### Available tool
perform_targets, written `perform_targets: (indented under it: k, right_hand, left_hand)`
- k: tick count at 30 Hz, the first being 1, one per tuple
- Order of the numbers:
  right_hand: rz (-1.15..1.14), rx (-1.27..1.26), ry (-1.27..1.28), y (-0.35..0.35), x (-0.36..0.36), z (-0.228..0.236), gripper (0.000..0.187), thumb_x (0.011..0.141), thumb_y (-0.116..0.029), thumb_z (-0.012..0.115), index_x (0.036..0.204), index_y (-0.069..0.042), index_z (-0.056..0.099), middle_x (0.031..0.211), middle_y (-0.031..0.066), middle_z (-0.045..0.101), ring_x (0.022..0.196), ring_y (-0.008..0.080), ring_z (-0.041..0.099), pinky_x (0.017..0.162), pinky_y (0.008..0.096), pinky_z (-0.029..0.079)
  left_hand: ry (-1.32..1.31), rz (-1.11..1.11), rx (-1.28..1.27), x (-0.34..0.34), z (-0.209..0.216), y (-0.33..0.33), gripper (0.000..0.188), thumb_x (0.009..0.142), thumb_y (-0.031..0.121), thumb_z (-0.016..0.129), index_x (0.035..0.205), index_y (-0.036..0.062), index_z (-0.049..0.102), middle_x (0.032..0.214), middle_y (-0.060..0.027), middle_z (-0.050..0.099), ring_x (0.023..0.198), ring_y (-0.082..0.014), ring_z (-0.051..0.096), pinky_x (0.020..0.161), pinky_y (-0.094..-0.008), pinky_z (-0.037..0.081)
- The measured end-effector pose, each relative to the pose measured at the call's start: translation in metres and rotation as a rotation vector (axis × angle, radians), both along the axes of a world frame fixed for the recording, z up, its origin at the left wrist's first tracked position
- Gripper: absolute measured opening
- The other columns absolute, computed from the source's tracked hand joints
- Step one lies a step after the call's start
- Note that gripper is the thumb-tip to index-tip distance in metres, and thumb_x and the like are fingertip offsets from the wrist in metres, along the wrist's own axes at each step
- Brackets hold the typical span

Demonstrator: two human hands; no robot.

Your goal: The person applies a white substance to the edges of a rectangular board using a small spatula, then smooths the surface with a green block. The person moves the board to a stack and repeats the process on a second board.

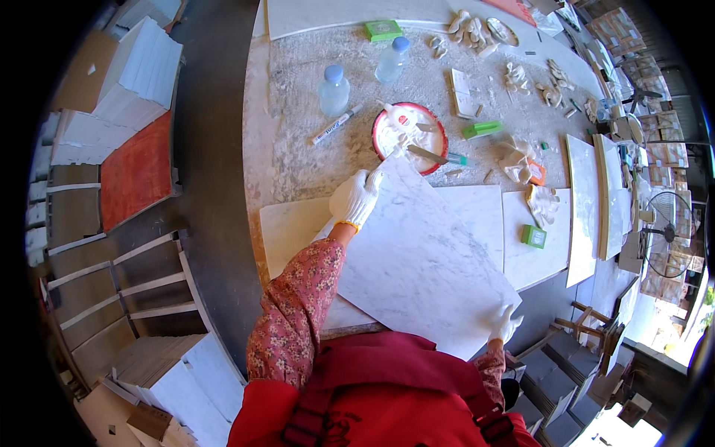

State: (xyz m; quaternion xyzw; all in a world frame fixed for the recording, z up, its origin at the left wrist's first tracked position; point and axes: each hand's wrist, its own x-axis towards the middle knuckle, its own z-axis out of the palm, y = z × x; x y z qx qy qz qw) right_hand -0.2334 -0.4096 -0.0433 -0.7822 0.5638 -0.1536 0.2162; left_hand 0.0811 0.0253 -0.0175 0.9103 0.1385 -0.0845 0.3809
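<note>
A white marble tile (424, 257) with grey veins lies turned at an angle in front of me, over other pale tiles. My left hand (354, 198), in a white knitted glove with a yellow cuff, is closed on its far left edge near the corner. At the near right corner, my right hand (506, 325), also gloved, grips the tile's edge; its fingers are partly hidden. Just beyond the tile's far corner sits a red-rimmed dish (445, 149) of white paste. A putty knife (426, 154) and a white squeeze bottle (401, 117) rest in it.
Two clear bottles with blue caps (334, 91) and a marker (337, 125) stand and lie left of the dish on the dusty table (298, 160). Used gloves (542, 203), green boxes (533, 236) and small scraps lie rightward. Stacked tiles (171, 387) stand on the left floor.
</note>
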Motion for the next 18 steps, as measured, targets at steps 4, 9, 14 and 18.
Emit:
perform_targets:
  k: [4, 9, 14, 18]
  right_hand:
    - [-0.018, 0.941, -0.506, -0.016, -0.042, -0.011, 0.076, 0.095, -0.059, 0.056, 0.135, 0.005, 0.052, 0.128, 0.0111, 0.059, 0.114, 0.0251, 0.056, 0.101, 0.0373, 0.044]
    - [-0.151, 0.8, -0.479, -0.033, -0.027, -0.024, 0.062, 0.097, -0.055, 0.055, 0.124, 0.001, 0.061, 0.115, 0.0059, 0.063, 0.103, 0.0202, 0.058, 0.091, 0.0348, 0.048]
    - [-0.187, 0.755, -0.552, -0.028, -0.001, 0.02, 0.063, 0.095, -0.056, 0.057, 0.12, 0.002, 0.064, 0.102, 0.0018, 0.063, 0.084, 0.0168, 0.057, 0.076, 0.0303, 0.049]
    - [-0.118, 0.726, -0.272, -0.078, -0.003, 0.018, 0.065, 0.091, -0.06, 0.061, 0.112, 0.001, 0.066, 0.097, -0.0004, 0.058, 0.085, 0.0149, 0.053, 0.074, 0.0315, 0.047]
  left_hand:
    - [0.049, 0.003, 0.008, 0.002, 0.009, 0.003, 0.058, 0.094, 0.062, 0.046, 0.086, 0.009, 0.069, 0.084, -0.0198, 0.069, 0.081, -0.0437, 0.065, 0.068, -0.0524, 0.048]
    - [0.086, -0.006, 0.014, 0.017, 0.004, 0.014, 0.058, 0.094, 0.058, 0.047, 0.089, 0.0051, 0.071, 0.088, -0.0221, 0.069, 0.084, -0.0429, 0.066, 0.071, -0.0501, 0.049]
    - [-0.117, -0.013, -0.052, 0.043, 0.056, -0.014, 0.058, 0.094, 0.053, 0.05, 0.088, -0.0012, 0.069, 0.083, -0.0259, 0.067, 0.08, -0.0413, 0.067, 0.067, -0.0482, 0.048]
    - [-0.021, 0.03, 0.073, 0.018, 0.002, -0.009, 0.061, 0.093, 0.056, 0.05, 0.086, -0.0009, 0.07, 0.085, -0.027, 0.067, 0.081, -0.0438, 0.066, 0.067, -0.0508, 0.049]
